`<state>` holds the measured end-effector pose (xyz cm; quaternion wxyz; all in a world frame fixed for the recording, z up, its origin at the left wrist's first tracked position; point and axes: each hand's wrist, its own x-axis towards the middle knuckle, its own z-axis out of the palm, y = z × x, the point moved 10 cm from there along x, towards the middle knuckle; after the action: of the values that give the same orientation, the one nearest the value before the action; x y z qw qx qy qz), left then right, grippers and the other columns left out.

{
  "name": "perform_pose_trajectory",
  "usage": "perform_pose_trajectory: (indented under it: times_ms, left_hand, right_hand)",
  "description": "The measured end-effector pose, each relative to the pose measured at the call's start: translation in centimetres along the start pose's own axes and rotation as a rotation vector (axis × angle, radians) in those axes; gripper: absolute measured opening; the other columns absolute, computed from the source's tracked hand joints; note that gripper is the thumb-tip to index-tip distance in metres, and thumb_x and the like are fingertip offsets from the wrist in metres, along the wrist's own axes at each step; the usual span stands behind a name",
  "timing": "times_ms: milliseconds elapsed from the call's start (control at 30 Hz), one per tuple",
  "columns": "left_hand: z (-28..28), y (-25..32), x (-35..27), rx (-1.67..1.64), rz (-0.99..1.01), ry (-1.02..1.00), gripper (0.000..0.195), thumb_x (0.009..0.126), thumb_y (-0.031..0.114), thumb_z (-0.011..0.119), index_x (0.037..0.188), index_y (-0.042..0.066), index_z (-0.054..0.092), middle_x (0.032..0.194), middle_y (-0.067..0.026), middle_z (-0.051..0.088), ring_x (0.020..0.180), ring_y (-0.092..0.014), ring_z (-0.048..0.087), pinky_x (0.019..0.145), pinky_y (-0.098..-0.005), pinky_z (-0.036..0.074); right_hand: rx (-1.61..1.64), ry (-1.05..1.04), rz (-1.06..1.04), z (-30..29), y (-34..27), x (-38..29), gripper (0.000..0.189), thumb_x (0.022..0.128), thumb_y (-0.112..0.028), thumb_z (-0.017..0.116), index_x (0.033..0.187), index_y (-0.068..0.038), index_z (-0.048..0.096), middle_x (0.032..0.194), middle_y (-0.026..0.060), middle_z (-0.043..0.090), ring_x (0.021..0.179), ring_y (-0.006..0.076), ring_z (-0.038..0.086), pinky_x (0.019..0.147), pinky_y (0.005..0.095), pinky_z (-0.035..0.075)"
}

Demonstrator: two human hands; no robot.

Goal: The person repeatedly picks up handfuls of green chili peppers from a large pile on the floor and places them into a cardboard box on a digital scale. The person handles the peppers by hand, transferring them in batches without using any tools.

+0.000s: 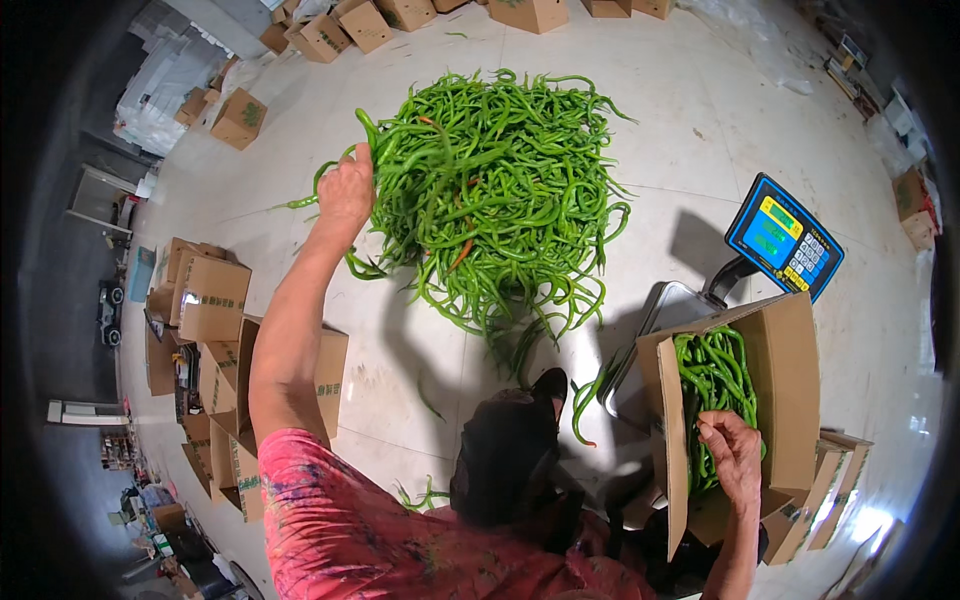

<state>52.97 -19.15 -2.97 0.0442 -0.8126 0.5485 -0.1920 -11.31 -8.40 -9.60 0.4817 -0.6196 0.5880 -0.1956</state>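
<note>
A large heap of long green chili peppers (pixel 517 180), with a few reddish ones among them, lies on the tiled floor before me. At its left edge my left hand (pixel 346 187) is closed around a few green peppers, whose ends stick out past the fist. On my right, an open cardboard box (pixel 784 390) is partly filled with green peppers (pixel 716 367). My right hand (pixel 731 454) is over the peppers inside this box, fingers curled and thumb near the fingertips. Whether it grips a pepper is hidden.
Beneath the box is a platform scale (pixel 667 307) with a lit display and keypad (pixel 784 236). Loose peppers (pixel 589 409) lie near my shoe (pixel 551 386). Stacked cardboard boxes (pixel 214 300) stand at left, others (pixel 529 13) along the far side, and more (pixel 814 499) behind the filled box.
</note>
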Motion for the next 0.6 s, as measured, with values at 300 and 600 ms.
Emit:
perform_pose_trajectory:
  times_ms: [300, 600]
  left_hand:
    - [-11.8, 2.0, -4.4, -0.637, 0.049, -0.113, 0.043, 0.085, 0.013, 0.069, 0.120, 0.007, 0.044, 0.093, -0.0224, 0.065, 0.083, -0.044, 0.065, 0.073, -0.0518, 0.049]
    - [-21.2, 15.3, -9.8, -1.491, 0.231, -0.552, 0.047, 0.085, 0.017, 0.071, 0.123, -0.003, 0.051, 0.094, -0.0050, 0.060, 0.073, -0.013, 0.057, 0.071, -0.0303, 0.050]
  right_hand:
    - [-0.089, -0.077, -0.152, 1.7, -7.1, -1.3, 0.016, 0.088, -0.007, 0.065, 0.100, 0.003, 0.068, 0.087, 0.0116, 0.068, 0.075, 0.0198, 0.063, 0.073, 0.0301, 0.050]
    - [0.121, -0.156, -0.273, 3.7, -11.3, -1.5, 0.029, 0.086, -0.014, 0.071, 0.112, -0.002, 0.067, 0.098, 0.0075, 0.065, 0.086, 0.0151, 0.062, 0.076, 0.0286, 0.050]
